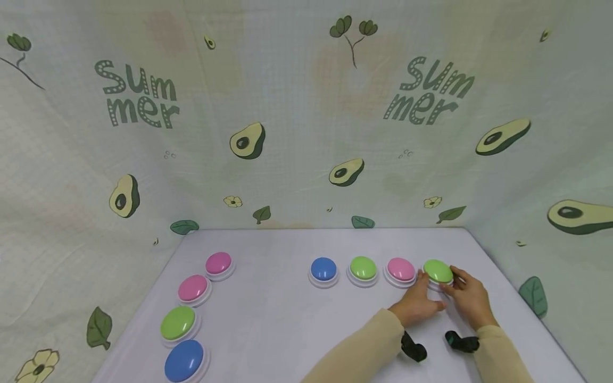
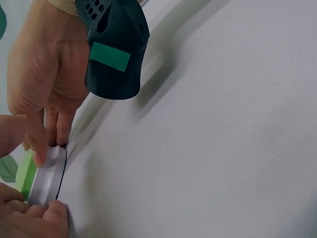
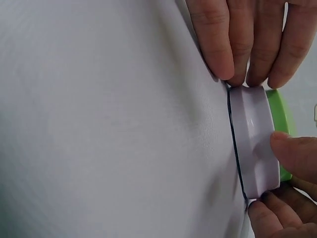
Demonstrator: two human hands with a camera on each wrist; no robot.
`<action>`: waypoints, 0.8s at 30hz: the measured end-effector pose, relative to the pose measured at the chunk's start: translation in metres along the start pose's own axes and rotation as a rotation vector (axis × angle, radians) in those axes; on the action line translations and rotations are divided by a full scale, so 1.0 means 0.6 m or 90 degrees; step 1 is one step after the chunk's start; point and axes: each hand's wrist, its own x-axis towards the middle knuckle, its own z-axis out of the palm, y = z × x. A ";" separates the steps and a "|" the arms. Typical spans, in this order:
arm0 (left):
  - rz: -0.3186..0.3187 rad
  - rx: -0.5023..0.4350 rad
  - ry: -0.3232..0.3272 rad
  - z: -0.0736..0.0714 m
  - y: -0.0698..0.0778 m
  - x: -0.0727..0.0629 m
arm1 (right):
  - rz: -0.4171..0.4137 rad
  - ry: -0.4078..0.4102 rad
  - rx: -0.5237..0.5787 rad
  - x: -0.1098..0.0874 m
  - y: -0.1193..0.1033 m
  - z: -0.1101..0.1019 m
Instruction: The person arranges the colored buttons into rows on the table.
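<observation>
Both hands are at a green push button [image 1: 438, 270] with a white base, the rightmost of the far row. My left hand [image 1: 417, 304] lays its fingers against the button's left side, its thumb apart from it. My right hand [image 1: 471, 299] holds the button with the thumb at its front and fingers at its right side. In the right wrist view, the left fingers [image 3: 210, 39] look straight along the base [image 3: 255, 144], and the right thumb [image 3: 297, 151] touches its front. The base stands on the table in both wrist views.
Left of the hands stand a pink button [image 1: 401, 269], another green button [image 1: 363, 267] and a blue button [image 1: 323, 269]. Several more buttons line the table's left side, including a blue one [image 1: 184, 361]. A printed cloth [image 1: 297, 106] hangs behind the white table [image 1: 268, 319].
</observation>
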 end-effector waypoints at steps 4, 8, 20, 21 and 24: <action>-0.002 0.003 -0.005 -0.002 0.001 -0.002 | -0.003 0.019 -0.029 -0.005 -0.003 0.001; 0.022 0.008 -0.007 -0.004 -0.002 -0.010 | 0.002 0.042 -0.037 -0.015 -0.017 0.003; 0.052 -0.042 -0.039 -0.047 -0.006 -0.069 | -0.103 0.181 -0.065 -0.050 -0.063 0.042; 0.057 -0.050 -0.039 -0.052 -0.007 -0.073 | -0.110 0.183 -0.063 -0.053 -0.072 0.046; 0.072 -0.074 -0.017 -0.072 -0.012 -0.085 | -0.121 0.172 -0.047 -0.064 -0.103 0.063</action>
